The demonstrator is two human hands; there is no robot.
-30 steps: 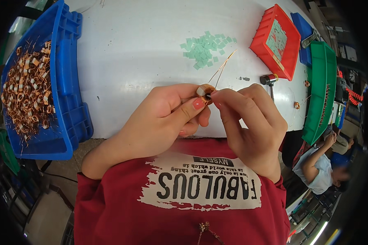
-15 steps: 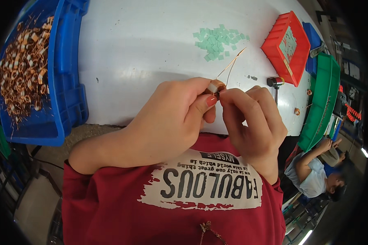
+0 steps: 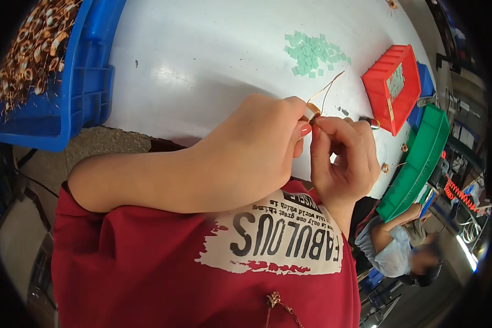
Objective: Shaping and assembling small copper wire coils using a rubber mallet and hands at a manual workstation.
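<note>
Over the near part of the white table, my left hand (image 3: 257,139) pinches a small copper wire coil (image 3: 312,111) between thumb and fingers. White tape wraps one side of the coil, and two long wire leads (image 3: 327,90) stick out from it, away from me and to the right. My right hand (image 3: 347,156) is closed, with thumb and forefinger pressed together against the coil's near right edge. A tiny dark bit (image 3: 312,122) shows at those fingertips, too small to name.
A blue bin (image 3: 85,98) heaped with copper coils (image 3: 35,52) stands at left. Green square pieces (image 3: 314,54) lie scattered beyond my hands. On the right are a red bin (image 3: 374,82) holding similar pieces, a green tray (image 3: 421,158), loose coils (image 3: 386,168) and another person (image 3: 391,243).
The whole view has shifted and tilted, so the bins and table items sit differently in it. Both hands keep their grip at the coil, with the right fingertips still against its near edge.
</note>
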